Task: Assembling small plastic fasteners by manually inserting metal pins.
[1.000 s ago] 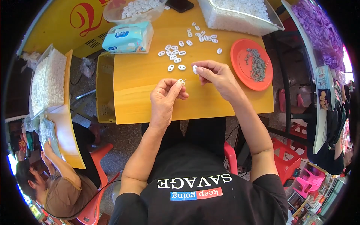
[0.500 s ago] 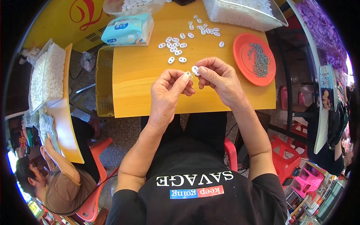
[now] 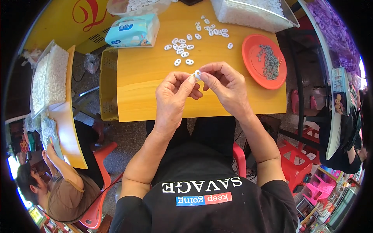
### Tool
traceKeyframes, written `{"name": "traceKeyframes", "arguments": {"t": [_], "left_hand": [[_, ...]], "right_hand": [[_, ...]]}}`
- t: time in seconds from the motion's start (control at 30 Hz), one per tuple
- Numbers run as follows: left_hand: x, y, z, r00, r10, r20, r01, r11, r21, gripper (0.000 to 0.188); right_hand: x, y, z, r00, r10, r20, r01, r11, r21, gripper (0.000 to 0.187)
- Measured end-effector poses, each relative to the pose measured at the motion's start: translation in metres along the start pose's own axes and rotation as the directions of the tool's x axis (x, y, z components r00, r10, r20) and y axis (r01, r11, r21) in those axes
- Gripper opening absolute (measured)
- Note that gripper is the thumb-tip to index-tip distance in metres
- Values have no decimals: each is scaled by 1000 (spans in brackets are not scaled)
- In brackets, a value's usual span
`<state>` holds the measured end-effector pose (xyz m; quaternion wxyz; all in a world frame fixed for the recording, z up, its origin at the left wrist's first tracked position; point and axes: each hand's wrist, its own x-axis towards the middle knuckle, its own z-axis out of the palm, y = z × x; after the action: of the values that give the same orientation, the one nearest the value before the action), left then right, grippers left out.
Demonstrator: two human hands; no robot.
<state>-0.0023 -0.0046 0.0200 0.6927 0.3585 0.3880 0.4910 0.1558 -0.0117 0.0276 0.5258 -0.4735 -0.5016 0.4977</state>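
Above the near part of the yellow table, my left hand (image 3: 172, 93) pinches a small white plastic piece between thumb and forefinger. My right hand (image 3: 228, 88) grips another small white two-holed oval piece (image 3: 197, 72), pressed against the first one. Fingertips cover much of both, so how they join cannot be made out. Beyond my hands lie several loose white two-holed oval pieces (image 3: 189, 61). To the right of them rests a red plastic dish (image 3: 251, 58) with a heap of small grey screw-like parts (image 3: 271, 66).
A blue tissue pack (image 3: 130, 32) sits at the table's far left. Clear bins of white pieces stand at the back, one at the right (image 3: 252, 17). A person in a brown shirt (image 3: 70, 196) works at another table (image 3: 72, 136) on the left.
My right hand has shifted slightly left, bringing its white piece from just apart to up against the one in my left hand. My left hand has barely moved.
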Motion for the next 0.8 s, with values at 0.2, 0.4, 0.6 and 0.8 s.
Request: {"name": "traceKeyframes", "arguments": {"t": [0.2, 0.4, 0.6, 0.8], "left_hand": [[-1, -1, 1, 1000, 16, 5, -16, 1000, -22, 14], [0, -5, -5, 1000, -6, 9, 6, 1000, -22, 14], [1, -12, -17, 994, 90, 63, -95, 992, 82, 19], [1, -23, -25, 928, 253, 274, -291, 951, 107, 40]], "right_hand": [[-3, 1, 5, 999, 2, -49, 0, 999, 35, 14], [-2, 8, 8, 999, 34, 2, -34, 994, 101, 14], [3, 11, 1, 987, 132, 96, -153, 953, 261, 25], [0, 4, 13, 942, 221, 252, -323, 800, 506, 56]]}}
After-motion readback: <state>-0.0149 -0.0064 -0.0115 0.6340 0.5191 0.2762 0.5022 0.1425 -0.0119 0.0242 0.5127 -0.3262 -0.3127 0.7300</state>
